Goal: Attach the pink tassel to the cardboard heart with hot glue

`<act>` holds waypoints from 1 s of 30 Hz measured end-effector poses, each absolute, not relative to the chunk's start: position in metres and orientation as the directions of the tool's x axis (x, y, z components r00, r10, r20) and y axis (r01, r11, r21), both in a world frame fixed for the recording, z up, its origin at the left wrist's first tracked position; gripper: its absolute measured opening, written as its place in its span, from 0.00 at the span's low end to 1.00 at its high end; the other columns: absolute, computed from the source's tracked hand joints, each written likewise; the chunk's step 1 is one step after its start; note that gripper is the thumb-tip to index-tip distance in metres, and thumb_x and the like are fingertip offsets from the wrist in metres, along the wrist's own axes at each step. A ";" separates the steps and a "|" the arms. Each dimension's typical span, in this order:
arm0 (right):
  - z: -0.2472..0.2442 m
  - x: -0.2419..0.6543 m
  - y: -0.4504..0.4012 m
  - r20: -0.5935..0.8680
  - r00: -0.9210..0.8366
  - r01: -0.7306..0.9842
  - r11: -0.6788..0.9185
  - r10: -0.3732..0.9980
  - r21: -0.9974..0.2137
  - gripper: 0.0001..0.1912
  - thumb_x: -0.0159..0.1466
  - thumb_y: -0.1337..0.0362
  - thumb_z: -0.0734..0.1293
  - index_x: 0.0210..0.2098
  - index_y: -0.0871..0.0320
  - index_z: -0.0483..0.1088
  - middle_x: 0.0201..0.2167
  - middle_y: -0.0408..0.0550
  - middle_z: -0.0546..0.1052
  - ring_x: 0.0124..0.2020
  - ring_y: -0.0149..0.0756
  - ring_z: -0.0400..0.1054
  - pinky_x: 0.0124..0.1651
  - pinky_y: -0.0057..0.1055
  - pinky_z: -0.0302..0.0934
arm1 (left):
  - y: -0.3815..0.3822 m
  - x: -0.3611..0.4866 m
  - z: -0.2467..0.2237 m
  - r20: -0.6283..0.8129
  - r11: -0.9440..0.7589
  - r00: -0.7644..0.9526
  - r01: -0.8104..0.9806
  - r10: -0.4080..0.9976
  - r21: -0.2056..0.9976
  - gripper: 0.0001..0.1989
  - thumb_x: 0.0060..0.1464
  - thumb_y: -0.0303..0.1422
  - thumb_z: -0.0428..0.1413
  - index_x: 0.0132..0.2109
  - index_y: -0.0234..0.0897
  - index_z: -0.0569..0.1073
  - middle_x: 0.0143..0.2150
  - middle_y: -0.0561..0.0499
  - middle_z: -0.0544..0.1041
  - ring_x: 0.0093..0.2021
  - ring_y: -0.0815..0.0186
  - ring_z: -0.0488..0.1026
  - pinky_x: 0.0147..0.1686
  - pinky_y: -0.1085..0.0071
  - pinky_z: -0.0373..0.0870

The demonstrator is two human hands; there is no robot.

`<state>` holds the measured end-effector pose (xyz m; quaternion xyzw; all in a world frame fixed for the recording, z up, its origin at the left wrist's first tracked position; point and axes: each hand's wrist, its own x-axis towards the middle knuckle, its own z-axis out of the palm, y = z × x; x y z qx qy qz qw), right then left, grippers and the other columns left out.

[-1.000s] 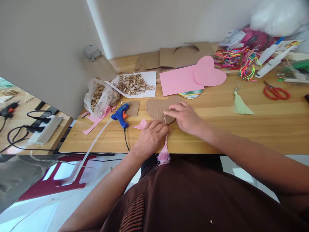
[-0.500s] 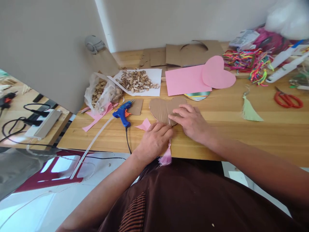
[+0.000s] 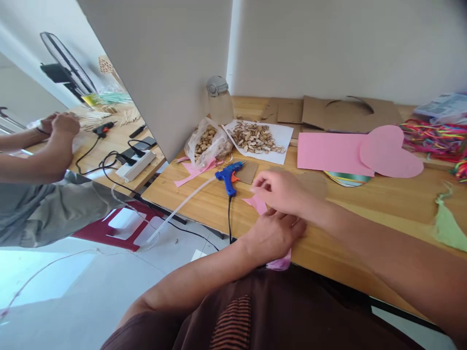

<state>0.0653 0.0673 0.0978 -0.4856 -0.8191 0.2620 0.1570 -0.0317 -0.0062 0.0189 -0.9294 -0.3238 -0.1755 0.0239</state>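
My left hand (image 3: 273, 233) rests at the table's front edge over the lower part of a cardboard heart (image 3: 314, 183); its fingers are bent down and what they press or hold is hidden. A pink tassel (image 3: 280, 263) hangs out below that hand. Crossing above it, my right hand (image 3: 279, 190) is raised with curled fingers near a pink paper scrap (image 3: 257, 204); whether anything is in them is too small to tell. The blue glue gun (image 3: 229, 177) lies just left of the right hand, on the table.
Behind are peanuts in a bag (image 3: 205, 144), shells on white paper (image 3: 259, 138), a bottle (image 3: 220, 102), pink paper (image 3: 328, 151) and a pink heart (image 3: 390, 151). A power strip (image 3: 135, 166) sits left, near another person's hands (image 3: 62, 124).
The view has swung left, showing another person. My right hand has moved left from the cardboard heart, across and above my left hand, towards the glue gun.
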 end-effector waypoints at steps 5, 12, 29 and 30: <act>0.083 -0.013 0.094 -0.024 -0.503 0.791 0.449 0.864 -0.416 0.26 0.62 0.45 0.70 0.48 0.60 0.70 0.44 0.62 0.81 0.45 0.54 0.76 0.39 0.40 0.64 | -0.008 -0.027 0.012 0.380 -0.794 0.731 0.607 0.567 0.018 0.15 0.68 0.26 0.48 0.56 0.29 0.75 0.54 0.38 0.81 0.56 0.51 0.76 0.59 0.55 0.72; 0.072 -0.038 0.097 -0.057 -0.471 0.816 0.411 0.880 -0.408 0.28 0.57 0.60 0.74 0.53 0.65 0.65 0.46 0.64 0.81 0.45 0.53 0.76 0.38 0.39 0.65 | -0.011 -0.027 0.008 0.343 -0.752 0.694 0.657 0.633 0.057 0.20 0.66 0.25 0.49 0.62 0.28 0.73 0.63 0.35 0.75 0.65 0.50 0.72 0.64 0.58 0.70; 0.145 0.120 0.023 -0.058 -0.368 -0.159 -0.124 0.928 -0.979 0.08 0.60 0.64 0.69 0.39 0.57 0.73 0.32 0.44 0.75 0.31 0.33 0.75 0.28 0.27 0.66 | -0.081 -0.120 0.097 0.816 -0.820 0.289 0.459 0.502 0.342 0.14 0.63 0.23 0.58 0.54 0.37 0.76 0.42 0.48 0.82 0.41 0.65 0.80 0.41 0.67 0.79; 0.147 0.134 0.013 -0.071 -0.346 -0.158 -0.133 0.935 -0.978 0.07 0.58 0.65 0.70 0.38 0.57 0.73 0.32 0.44 0.75 0.31 0.33 0.74 0.28 0.28 0.66 | -0.076 -0.121 0.093 0.804 -0.796 0.259 0.473 0.536 0.378 0.14 0.62 0.22 0.58 0.54 0.38 0.76 0.41 0.48 0.82 0.39 0.66 0.79 0.40 0.68 0.79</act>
